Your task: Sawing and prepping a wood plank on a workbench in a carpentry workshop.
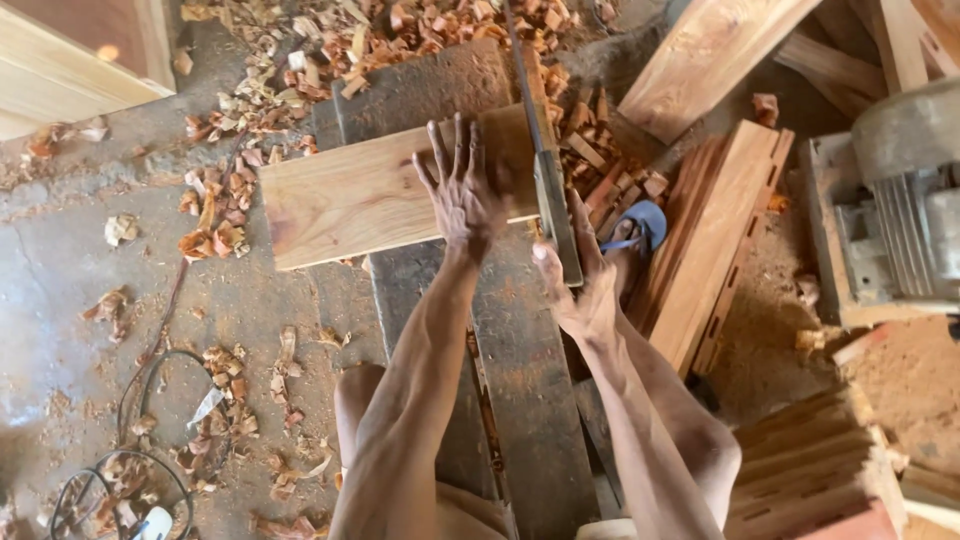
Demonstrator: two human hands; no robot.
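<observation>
Board (360,195): pale reddish-brown plank, flat, lay crosswise over dark table (520,370), left end overhanging, left hand (465,195) pressed flat on right part. Saw (552,215): long blade stood on edge at board's right end, right hand (580,290) at handle.

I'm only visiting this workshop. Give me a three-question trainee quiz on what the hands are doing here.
1. True or false: the left hand lies flat, fingers spread, on the board.
2. What does the right hand grip? A) a hammer B) a saw C) a drill
3. Fill in: the board rests across a dark ____.

Key:
1. True; the palm presses the board down.
2. B; the saw blade runs up past the board's right end.
3. Bench. Wood chips litter the floor around it, and a blue sandal shows to the right of the saw.
</observation>
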